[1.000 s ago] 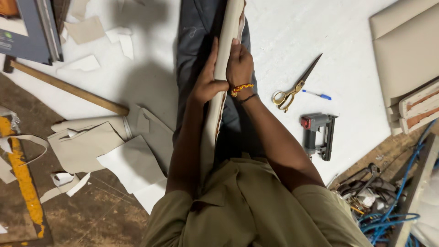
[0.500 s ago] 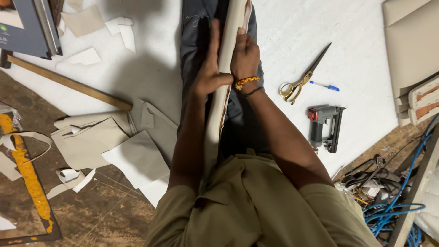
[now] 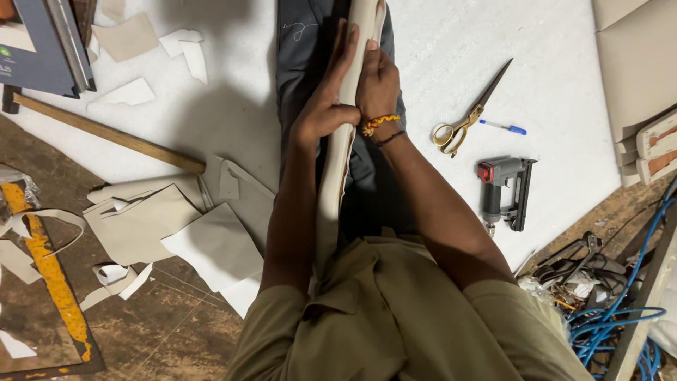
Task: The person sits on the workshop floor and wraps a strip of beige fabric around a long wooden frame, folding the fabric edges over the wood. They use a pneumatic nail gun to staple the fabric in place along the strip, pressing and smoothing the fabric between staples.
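White sheeting (image 3: pixel 458 42) covers most of the floor, giving way to bare brown boards at the lower left and right, and the person sits on it with both arms stretched forward over dark trousers (image 3: pixel 303 49). Between the forearms runs a long, narrow cream-coloured panel (image 3: pixel 337 162), standing on its edge and reaching from the olive shirt (image 3: pixel 381 317) at the bottom up past the top of the view. The left hand (image 3: pixel 326 106) clasps the panel from the left, thumb hooked across its near edge and fingers extended upward along its side. The right hand (image 3: pixel 377 81) closes on it from the right, just beside the left, fingers curled around the edge, with an orange and yellow braided band (image 3: pixel 381 123) and a thin dark band at the wrist. Both elbows are bent only slightly, the forearms nearly parallel. To the right on the sheeting lie gold-handled scissors (image 3: pixel 469 116), closed, with a blue-capped pen (image 3: pixel 502 127) just beside them, and nearer the person a grey staple gun (image 3: pixel 504 190) with a red end. To the left lie a wooden stick (image 3: pixel 106 134), pale fabric offcuts (image 3: pixel 176 226) and a yellow strip (image 3: pixel 53 275); blue hose (image 3: pixel 620 310) coils at the lower right.
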